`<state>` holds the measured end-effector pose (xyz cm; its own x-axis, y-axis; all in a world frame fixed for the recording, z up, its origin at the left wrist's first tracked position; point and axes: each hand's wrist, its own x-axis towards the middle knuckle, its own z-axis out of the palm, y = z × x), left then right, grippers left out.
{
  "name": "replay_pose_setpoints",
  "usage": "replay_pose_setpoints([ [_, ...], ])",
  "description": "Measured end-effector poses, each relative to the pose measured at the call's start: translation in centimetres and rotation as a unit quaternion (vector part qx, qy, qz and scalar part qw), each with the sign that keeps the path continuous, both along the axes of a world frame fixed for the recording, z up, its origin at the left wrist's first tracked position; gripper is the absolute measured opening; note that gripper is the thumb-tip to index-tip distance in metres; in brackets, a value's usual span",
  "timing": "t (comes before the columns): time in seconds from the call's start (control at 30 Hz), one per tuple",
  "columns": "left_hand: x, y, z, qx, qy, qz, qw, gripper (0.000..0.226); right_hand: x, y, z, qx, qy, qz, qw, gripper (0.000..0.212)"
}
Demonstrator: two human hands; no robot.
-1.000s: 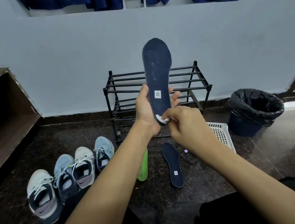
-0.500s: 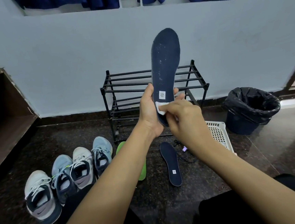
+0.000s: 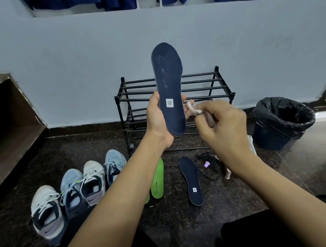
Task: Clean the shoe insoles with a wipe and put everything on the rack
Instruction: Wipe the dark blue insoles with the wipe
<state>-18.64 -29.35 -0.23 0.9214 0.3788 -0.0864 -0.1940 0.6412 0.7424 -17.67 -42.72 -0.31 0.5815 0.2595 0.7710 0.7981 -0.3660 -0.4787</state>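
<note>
My left hand point(image 3: 156, 122) grips the heel end of a navy insole point(image 3: 168, 79) and holds it upright in front of the black rack point(image 3: 217, 88). White specks dot its upper part. My right hand point(image 3: 226, 123) pinches a small crumpled white wipe point(image 3: 194, 108) just to the right of the insole's edge, off its surface. A second navy insole point(image 3: 190, 180) lies flat on the floor, with green insoles point(image 3: 158, 180) beside it, partly hidden by my left forearm.
Several sneakers point(image 3: 79, 189) stand in a row on the dark floor at the left. A bin with a black liner point(image 3: 282, 120) sits at the right, a white basket point(image 3: 251, 145) behind my right wrist, and a black cord point(image 3: 209, 166) near it. A wooden bench point(image 3: 4, 125) is far left.
My right hand has pulled the wipe off the insole's heel area to its right side. The insole has tilted back a little to upright and sits lower in view.
</note>
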Motion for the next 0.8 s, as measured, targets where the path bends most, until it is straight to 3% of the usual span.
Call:
replay_pose_setpoints([
  [0.23, -0.1, -2.0, -0.3, 0.025, 0.040, -0.057, 0.997, 0.054, 0.0, 1.6, -1.5, -0.093, -0.033, 0.049, 0.994, 0.026],
  [0.53, 0.0, -0.1, 0.2, -0.042, 0.017, -0.003, 0.999, 0.049, -1.0, 1.9, -1.9, -0.104, 0.027, 0.089, 0.990, 0.027],
  [0.8, -0.4, -1.4, -0.2, 0.008, 0.034, -0.029, 0.999, 0.054, 0.5, 1.9, -2.3, -0.133, -0.045, 0.071, 0.988, 0.020],
])
